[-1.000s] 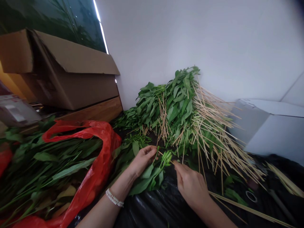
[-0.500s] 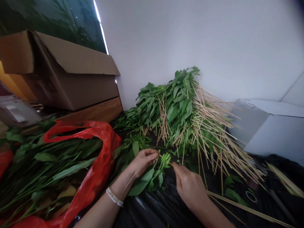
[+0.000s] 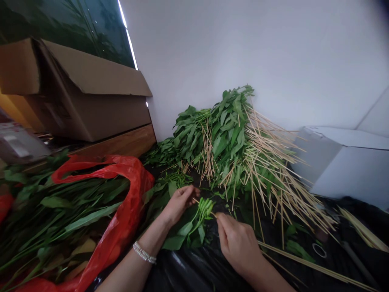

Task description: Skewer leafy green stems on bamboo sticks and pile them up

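Observation:
My right hand (image 3: 238,241) pinches the near end of a thin bamboo skewer (image 3: 214,214). On the skewer sits a bunch of green leafy stems (image 3: 205,209), their cut ends side by side and their leaves (image 3: 180,235) hanging down to the left. At the skewer's other end is my left hand (image 3: 181,203), fingers closed together around the tip; the exact contact is partly hidden. A beaded white bracelet (image 3: 144,252) circles the left wrist.
A red plastic bag (image 3: 121,227) of loose leafy stems lies left. Skewered greens (image 3: 227,125) with protruding sticks (image 3: 273,174) lean against the wall. Bare skewers (image 3: 313,265) lie on black plastic (image 3: 182,271) at right, near a white box (image 3: 352,166). A cardboard box (image 3: 100,109) stands back left.
The stem at my left fingertips is now with the bunch, and a short bare length of skewer shows beside those fingers. Both hands and the bunch have shifted slightly left.

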A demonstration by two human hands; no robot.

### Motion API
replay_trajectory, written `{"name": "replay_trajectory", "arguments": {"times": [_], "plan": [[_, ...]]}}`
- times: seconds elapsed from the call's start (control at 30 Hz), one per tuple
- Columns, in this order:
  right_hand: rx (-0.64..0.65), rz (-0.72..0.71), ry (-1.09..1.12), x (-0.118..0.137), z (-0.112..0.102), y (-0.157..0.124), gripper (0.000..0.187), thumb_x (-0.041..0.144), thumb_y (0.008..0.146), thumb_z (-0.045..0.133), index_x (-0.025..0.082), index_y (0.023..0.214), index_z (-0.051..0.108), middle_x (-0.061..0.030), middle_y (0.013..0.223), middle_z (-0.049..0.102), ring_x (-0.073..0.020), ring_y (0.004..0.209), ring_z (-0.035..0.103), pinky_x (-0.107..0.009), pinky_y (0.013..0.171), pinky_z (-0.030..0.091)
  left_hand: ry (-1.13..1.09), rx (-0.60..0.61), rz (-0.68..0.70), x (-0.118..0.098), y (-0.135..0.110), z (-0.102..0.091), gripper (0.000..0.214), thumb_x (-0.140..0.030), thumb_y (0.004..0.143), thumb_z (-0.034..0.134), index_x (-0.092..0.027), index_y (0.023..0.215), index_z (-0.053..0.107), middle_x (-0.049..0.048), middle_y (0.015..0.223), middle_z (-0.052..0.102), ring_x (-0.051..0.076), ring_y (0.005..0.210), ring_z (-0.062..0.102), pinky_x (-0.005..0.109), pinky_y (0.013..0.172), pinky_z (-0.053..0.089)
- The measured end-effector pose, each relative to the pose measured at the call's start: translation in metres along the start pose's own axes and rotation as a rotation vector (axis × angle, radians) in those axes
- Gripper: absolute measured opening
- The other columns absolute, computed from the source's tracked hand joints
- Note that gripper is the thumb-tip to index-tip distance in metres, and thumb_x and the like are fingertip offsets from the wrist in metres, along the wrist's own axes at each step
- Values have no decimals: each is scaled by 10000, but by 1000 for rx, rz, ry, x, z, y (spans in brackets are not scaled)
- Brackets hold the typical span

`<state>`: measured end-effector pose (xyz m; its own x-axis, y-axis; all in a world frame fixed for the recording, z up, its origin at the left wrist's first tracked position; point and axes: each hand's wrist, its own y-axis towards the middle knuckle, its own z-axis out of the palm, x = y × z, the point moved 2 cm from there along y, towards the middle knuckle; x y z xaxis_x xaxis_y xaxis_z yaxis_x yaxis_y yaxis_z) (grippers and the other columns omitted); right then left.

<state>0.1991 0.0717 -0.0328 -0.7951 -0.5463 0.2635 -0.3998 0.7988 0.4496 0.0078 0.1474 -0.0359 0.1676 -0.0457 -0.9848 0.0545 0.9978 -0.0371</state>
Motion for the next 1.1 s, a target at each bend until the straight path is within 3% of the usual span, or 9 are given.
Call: {"name": "replay_trajectory", "arguments": {"times": [0.1,0.23,0.37,0.57,0.67,0.77,0.93,1.1], "plan": [[-25,-50,14,5,0,-1,272,147,911,306,200,990,561,-14,758,615,-155,662,610,-262,622,358,323,73,147,6,0,6,282,-371,712,712,-146,881,700,50,792,666,132,652,561,222,607,420],[-61,-90,14,8,-2,-2,258,152,917,307,193,1020,540,-14,760,612,-138,632,587,-256,606,326,681,205,327,15,-6,15,298,-275,666,728,-167,942,703,47,833,693,186,742,602,260,700,442],[-81,-104,26,7,-2,-2,256,159,923,302,196,1014,538,-8,742,605,-136,621,583,-257,599,316,803,254,382,17,-7,18,232,-243,674,687,-162,890,712,35,799,689,181,729,601,256,689,442],[-89,-61,-35,0,1,-1,267,170,933,295,194,1005,552,-7,726,613,-141,616,602,-260,578,318,477,134,190,8,-2,8,158,-207,701,650,-137,836,689,44,798,676,163,735,587,245,695,441],[-83,-1,-67,-6,0,2,262,181,937,306,199,1002,558,-11,757,639,-139,638,620,-250,568,327,208,53,95,2,-3,5,114,-237,731,639,-143,796,647,14,733,634,117,654,548,209,621,416],[-61,58,-97,-11,-1,4,255,186,936,320,206,994,568,-16,805,663,-145,667,638,-246,564,343,-3,58,2,-2,-5,7,118,-215,696,668,-143,781,627,2,698,612,92,593,523,186,547,381],[-10,96,-130,-14,0,4,247,176,925,345,215,999,577,-16,837,678,-152,706,652,-237,574,371,-83,101,-63,-10,-9,13,275,-178,677,681,-110,943,680,8,671,601,59,519,470,168,477,321],[-2,109,-126,-13,-1,4,257,172,918,348,220,1015,581,-15,838,679,-159,716,656,-236,579,389,-126,113,-39,-8,-8,10,298,-341,744,694,-94,910,706,46,718,645,68,549,512,166,475,347]]}}
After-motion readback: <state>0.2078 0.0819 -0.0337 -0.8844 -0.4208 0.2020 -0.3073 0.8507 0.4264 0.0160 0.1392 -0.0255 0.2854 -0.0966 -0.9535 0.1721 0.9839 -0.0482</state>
